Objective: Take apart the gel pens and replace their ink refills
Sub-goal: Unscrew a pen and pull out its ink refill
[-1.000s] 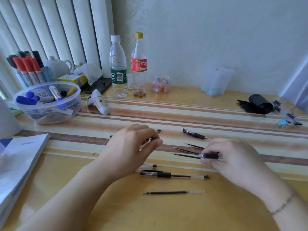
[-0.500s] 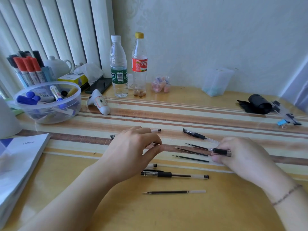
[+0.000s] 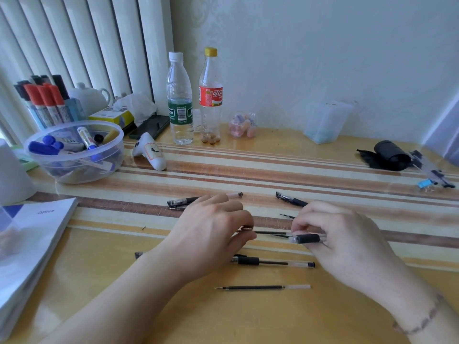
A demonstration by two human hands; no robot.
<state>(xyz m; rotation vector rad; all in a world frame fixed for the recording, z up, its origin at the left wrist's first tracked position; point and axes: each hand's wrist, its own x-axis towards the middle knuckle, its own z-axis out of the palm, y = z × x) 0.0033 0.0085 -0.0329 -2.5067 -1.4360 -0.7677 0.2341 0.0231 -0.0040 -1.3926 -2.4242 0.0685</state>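
Observation:
My left hand [image 3: 211, 234] pinches a small metallic pen tip piece [image 3: 244, 229] between thumb and forefinger. My right hand [image 3: 345, 242] grips a clear pen barrel with a black grip [image 3: 306, 238], its open end pointing left toward the left hand. Thin black refills [image 3: 270, 232] lie on the table between the two hands. Just below them lies an assembled gel pen [image 3: 273, 263], and nearer me a loose refill [image 3: 263, 287]. Two more pens lie beyond the hands, one at the left [image 3: 186, 201] and one at the right [image 3: 290, 200].
At the left are a clear bowl of markers [image 3: 74, 150], a holder of markers [image 3: 47, 103] and a paper stack [image 3: 32, 234]. Two bottles [image 3: 180, 100] stand at the back. A black roll [image 3: 390, 155] and clips [image 3: 427, 182] lie at the far right.
My right hand has brought the pen barrel back leftward, close to the left hand. My left hand has shifted slightly right and toward me, still pinching the small piece.

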